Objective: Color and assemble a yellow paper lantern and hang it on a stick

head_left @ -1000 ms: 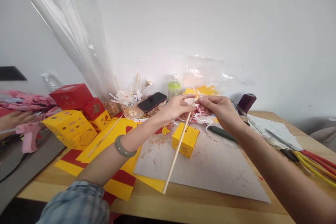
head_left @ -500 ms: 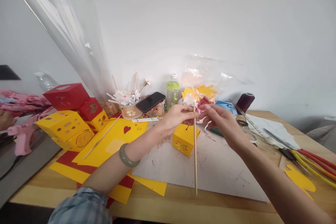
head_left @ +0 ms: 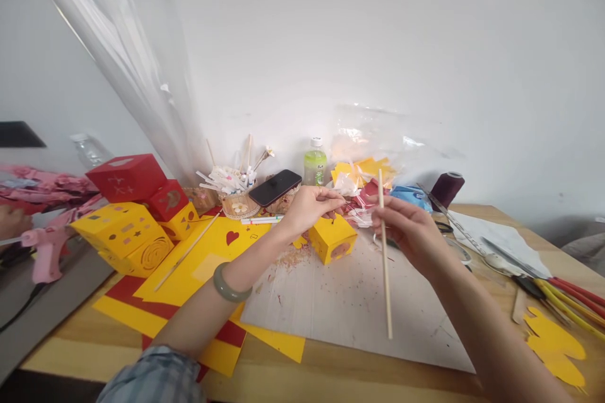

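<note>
My left hand [head_left: 314, 206] is closed in a pinch just above a yellow paper box [head_left: 332, 240] with cut-outs in its side. A short dark cord [head_left: 333, 220] shows between the fingertips and the top of the box; the pinched end is hidden. The box is tilted over the pale cardboard sheet, and I cannot tell whether it touches it. To its right, my right hand [head_left: 409, 227] grips a thin wooden stick [head_left: 386, 283] near its upper part. The stick points almost straight down, apart from the box.
Red and yellow boxes [head_left: 125, 176] are stacked at left beside paper sheets [head_left: 189, 264] and a pink glue gun [head_left: 47, 252]. A phone [head_left: 275, 188] and green bottle [head_left: 315, 164] stand behind. Scissors [head_left: 529, 280] lie right. Another person's hand [head_left: 14, 221] is at far left.
My right hand has moved right with the stick, away from my left hand. The yellow box has risen slightly and turned, showing another side.
</note>
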`<state>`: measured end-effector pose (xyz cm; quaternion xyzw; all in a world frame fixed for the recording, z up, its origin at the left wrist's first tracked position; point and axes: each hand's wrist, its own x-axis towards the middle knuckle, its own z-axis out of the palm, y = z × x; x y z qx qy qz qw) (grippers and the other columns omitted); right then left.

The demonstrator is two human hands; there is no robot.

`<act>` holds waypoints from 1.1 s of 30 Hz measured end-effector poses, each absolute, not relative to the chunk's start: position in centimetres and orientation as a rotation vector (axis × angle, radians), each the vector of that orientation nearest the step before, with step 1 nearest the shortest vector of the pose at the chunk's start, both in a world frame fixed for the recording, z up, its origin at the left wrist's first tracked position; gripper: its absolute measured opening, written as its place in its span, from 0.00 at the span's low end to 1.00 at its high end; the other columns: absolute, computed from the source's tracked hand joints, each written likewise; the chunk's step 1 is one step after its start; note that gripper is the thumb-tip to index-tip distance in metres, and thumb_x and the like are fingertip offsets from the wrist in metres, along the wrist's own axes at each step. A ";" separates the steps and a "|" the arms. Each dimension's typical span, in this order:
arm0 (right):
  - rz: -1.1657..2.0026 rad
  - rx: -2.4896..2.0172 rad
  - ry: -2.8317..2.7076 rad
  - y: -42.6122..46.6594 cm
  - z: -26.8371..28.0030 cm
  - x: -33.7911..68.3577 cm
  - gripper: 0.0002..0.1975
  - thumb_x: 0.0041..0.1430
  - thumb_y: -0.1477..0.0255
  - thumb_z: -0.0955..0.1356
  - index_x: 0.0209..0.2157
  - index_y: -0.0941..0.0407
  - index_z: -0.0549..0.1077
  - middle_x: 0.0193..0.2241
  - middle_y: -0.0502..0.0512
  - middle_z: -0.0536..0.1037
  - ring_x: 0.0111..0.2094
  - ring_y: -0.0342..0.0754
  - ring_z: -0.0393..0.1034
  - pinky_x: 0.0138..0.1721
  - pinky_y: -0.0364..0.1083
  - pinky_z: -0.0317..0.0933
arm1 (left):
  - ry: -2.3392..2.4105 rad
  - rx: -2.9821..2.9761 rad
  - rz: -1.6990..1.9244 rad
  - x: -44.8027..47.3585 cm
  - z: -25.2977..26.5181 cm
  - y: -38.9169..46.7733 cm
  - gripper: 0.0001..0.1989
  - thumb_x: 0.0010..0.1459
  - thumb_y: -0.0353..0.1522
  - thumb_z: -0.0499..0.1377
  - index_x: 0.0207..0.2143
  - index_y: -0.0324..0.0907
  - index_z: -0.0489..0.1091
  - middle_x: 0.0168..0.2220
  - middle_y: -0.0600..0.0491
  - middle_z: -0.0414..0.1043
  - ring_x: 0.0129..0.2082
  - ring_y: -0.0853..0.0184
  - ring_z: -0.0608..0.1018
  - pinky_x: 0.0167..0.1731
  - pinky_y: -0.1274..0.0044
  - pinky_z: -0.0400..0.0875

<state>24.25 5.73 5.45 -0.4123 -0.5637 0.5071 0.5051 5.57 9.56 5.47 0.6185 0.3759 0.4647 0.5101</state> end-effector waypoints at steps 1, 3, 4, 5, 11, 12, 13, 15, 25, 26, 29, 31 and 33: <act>1.214 -0.985 -1.318 5.9 5.5 24.4 0.08 0.50 0.66 0.68 0.33 0.55 0.72 0.18 0.45 0.65 0.20 0.39 0.60 0.21 0.40 0.56 | 0.924 1.498 1.136 5.5 5.5 9.5 0.04 0.47 0.30 0.62 0.26 0.38 0.74 0.23 0.55 0.72 0.21 0.76 0.69 0.26 0.81 0.64; 1.214 -0.991 -1.268 6.2 5.5 24.3 0.07 0.49 0.67 0.67 0.30 0.56 0.72 0.16 0.43 0.58 0.16 0.37 0.50 0.15 0.39 0.47 | 0.951 1.509 1.168 5.5 5.7 9.3 0.04 0.46 0.30 0.63 0.26 0.38 0.74 0.24 0.56 0.71 0.21 0.76 0.68 0.24 0.81 0.61; 1.227 -1.008 -1.262 6.3 5.5 24.1 0.07 0.48 0.68 0.67 0.29 0.57 0.72 0.15 0.42 0.56 0.15 0.36 0.46 0.14 0.39 0.42 | 0.961 1.509 1.181 5.5 5.8 9.2 0.03 0.46 0.30 0.63 0.25 0.38 0.74 0.24 0.56 0.71 0.22 0.76 0.67 0.24 0.82 0.60; 1.244 -1.030 -1.266 6.3 5.6 23.9 0.08 0.47 0.68 0.68 0.29 0.59 0.73 0.15 0.42 0.54 0.15 0.36 0.43 0.14 0.40 0.38 | 0.969 1.505 1.190 5.6 5.9 9.0 0.03 0.46 0.30 0.63 0.25 0.38 0.74 0.24 0.56 0.70 0.22 0.76 0.67 0.23 0.82 0.60; 1.231 -1.108 -1.330 5.8 6.4 21.7 0.13 0.41 0.71 0.71 0.33 0.60 0.74 0.17 0.43 0.61 0.16 0.34 0.45 0.17 0.40 0.37 | 0.949 1.433 1.177 6.0 6.3 8.4 0.06 0.46 0.31 0.61 0.26 0.36 0.72 0.17 0.58 0.64 0.17 0.78 0.64 0.18 0.83 0.57; 1.203 -1.105 -1.332 5.7 6.5 21.4 0.14 0.41 0.71 0.71 0.34 0.59 0.73 0.17 0.43 0.61 0.16 0.35 0.46 0.17 0.40 0.39 | 0.938 1.419 1.175 6.0 6.3 8.3 0.06 0.46 0.31 0.61 0.26 0.36 0.71 0.18 0.58 0.65 0.16 0.78 0.64 0.18 0.83 0.57; 1.175 -1.100 -1.332 5.7 6.5 21.1 0.15 0.41 0.71 0.71 0.35 0.58 0.73 0.17 0.42 0.61 0.16 0.35 0.47 0.18 0.40 0.39 | 0.926 1.404 1.176 6.1 6.4 8.2 0.06 0.46 0.31 0.61 0.26 0.36 0.71 0.18 0.58 0.66 0.16 0.78 0.65 0.17 0.83 0.57; 1.136 -1.086 -1.336 5.7 6.3 20.9 0.16 0.41 0.71 0.71 0.36 0.58 0.72 0.17 0.41 0.59 0.17 0.35 0.47 0.18 0.40 0.39 | 0.904 1.377 1.186 6.2 6.4 8.1 0.06 0.46 0.31 0.60 0.26 0.36 0.69 0.19 0.57 0.67 0.16 0.78 0.65 0.17 0.84 0.58; 1.135 -1.066 -1.303 5.5 5.3 20.8 0.11 0.43 0.68 0.70 0.31 0.58 0.75 0.16 0.43 0.60 0.16 0.35 0.43 0.18 0.41 0.36 | 0.799 1.309 1.242 6.5 6.6 7.5 0.02 0.48 0.26 0.58 0.26 0.35 0.68 0.20 0.54 0.71 0.17 0.77 0.70 0.21 0.84 0.66; 1.132 -1.061 -1.292 5.4 5.3 20.7 0.12 0.43 0.67 0.71 0.30 0.59 0.75 0.15 0.42 0.59 0.16 0.35 0.42 0.18 0.41 0.36 | 0.791 1.305 1.234 6.6 6.6 7.4 0.02 0.48 0.26 0.58 0.26 0.35 0.68 0.19 0.55 0.70 0.17 0.77 0.70 0.21 0.84 0.66; 1.111 -1.042 -1.250 5.3 5.3 20.6 0.12 0.43 0.65 0.72 0.27 0.58 0.74 0.12 0.40 0.54 0.15 0.35 0.42 0.17 0.41 0.35 | 0.760 1.305 1.207 6.8 6.5 7.2 0.02 0.48 0.26 0.58 0.25 0.35 0.68 0.19 0.55 0.70 0.18 0.76 0.72 0.21 0.84 0.67; 1.093 -1.035 -1.216 5.3 5.2 20.6 0.11 0.43 0.64 0.72 0.25 0.58 0.73 0.12 0.40 0.54 0.15 0.35 0.42 0.17 0.41 0.35 | 0.739 1.311 1.198 7.0 6.4 7.1 0.02 0.49 0.26 0.58 0.25 0.35 0.67 0.19 0.55 0.70 0.19 0.75 0.73 0.22 0.84 0.67; 1.083 -1.030 -1.189 5.4 5.1 20.7 0.11 0.44 0.64 0.72 0.24 0.58 0.72 0.12 0.40 0.54 0.15 0.35 0.42 0.17 0.41 0.35 | 0.724 1.318 1.192 7.1 6.3 7.1 0.02 0.49 0.26 0.58 0.25 0.36 0.67 0.19 0.56 0.70 0.19 0.75 0.73 0.22 0.84 0.68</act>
